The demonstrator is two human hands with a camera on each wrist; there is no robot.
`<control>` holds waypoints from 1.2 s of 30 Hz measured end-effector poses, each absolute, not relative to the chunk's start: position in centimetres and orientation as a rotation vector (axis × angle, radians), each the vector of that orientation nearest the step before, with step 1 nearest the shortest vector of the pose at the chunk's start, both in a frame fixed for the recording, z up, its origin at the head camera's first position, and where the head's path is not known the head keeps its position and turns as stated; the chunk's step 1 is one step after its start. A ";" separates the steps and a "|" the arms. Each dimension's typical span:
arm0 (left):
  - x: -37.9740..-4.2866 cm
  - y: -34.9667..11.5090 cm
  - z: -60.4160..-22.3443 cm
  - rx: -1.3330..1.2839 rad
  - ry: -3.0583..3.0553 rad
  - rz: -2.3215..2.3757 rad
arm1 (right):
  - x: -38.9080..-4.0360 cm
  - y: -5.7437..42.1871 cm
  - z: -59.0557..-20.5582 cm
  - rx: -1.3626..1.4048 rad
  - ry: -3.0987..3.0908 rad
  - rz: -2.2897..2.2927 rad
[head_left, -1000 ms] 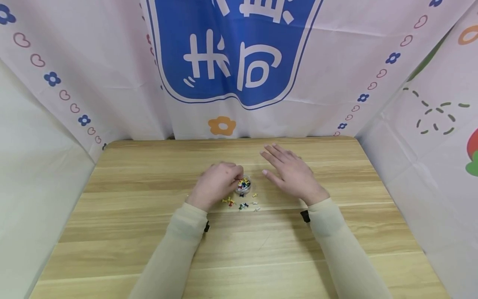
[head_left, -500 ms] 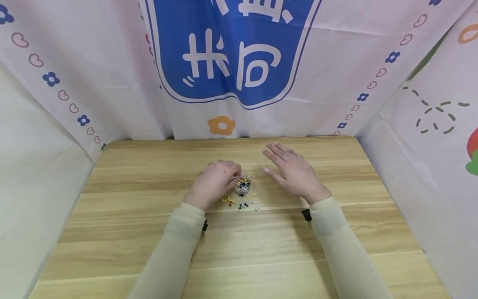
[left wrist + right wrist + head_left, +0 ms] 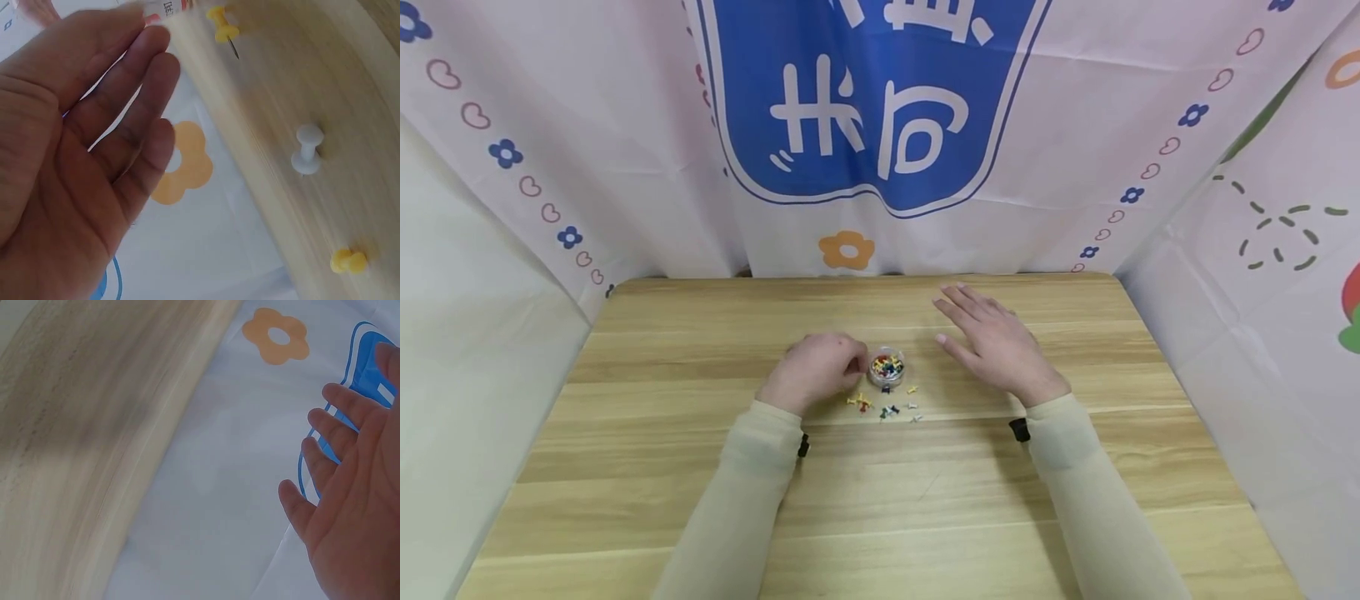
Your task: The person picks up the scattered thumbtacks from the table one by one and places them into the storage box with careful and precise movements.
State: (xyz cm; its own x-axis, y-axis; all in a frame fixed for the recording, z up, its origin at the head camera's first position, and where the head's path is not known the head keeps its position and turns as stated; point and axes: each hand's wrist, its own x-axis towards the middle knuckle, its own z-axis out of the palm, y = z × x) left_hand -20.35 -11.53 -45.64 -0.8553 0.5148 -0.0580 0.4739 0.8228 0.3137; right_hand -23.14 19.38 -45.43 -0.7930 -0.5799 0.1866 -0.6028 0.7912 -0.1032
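In the head view, my left hand (image 3: 816, 371), fingers curled, is just left of a small round clear container (image 3: 887, 382) holding mixed-colour push pins (image 3: 887, 365). In the left wrist view, the lower fingers are loosely bent and the thumb side covers the index finger. Whether anything sits between the fingertips cannot be made out. A yellow push pin (image 3: 223, 25), a white push pin (image 3: 307, 150) and another yellow push pin (image 3: 348, 261) lie on the wood beside this hand. My right hand (image 3: 996, 346), fingers spread and holding nothing, is to the container's right.
Several loose push pins lie in front of the container: yellow and red pins (image 3: 861, 403), a dark cluster (image 3: 889, 412) and white pins (image 3: 916, 418). The wooden table (image 3: 880, 517) meets a printed white curtain (image 3: 662, 208) at its back edge.
My left hand has drawn back leftward from above the container, leaving the pins inside in fuller view. The right hand has shifted slightly to the right, its fingers still spread.
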 end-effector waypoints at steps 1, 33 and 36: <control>-20.3 -11.5 -45.7 0.784 2.841 0.437 | -23.1 19.4 -45.4 0.939 -2.836 0.235; -19.6 -10.9 -46.0 0.833 2.709 0.406 | -23.0 19.4 -45.5 0.948 -2.862 0.243; -19.7 -11.2 -46.0 0.834 2.719 0.406 | -23.1 19.4 -45.5 0.948 -2.862 0.237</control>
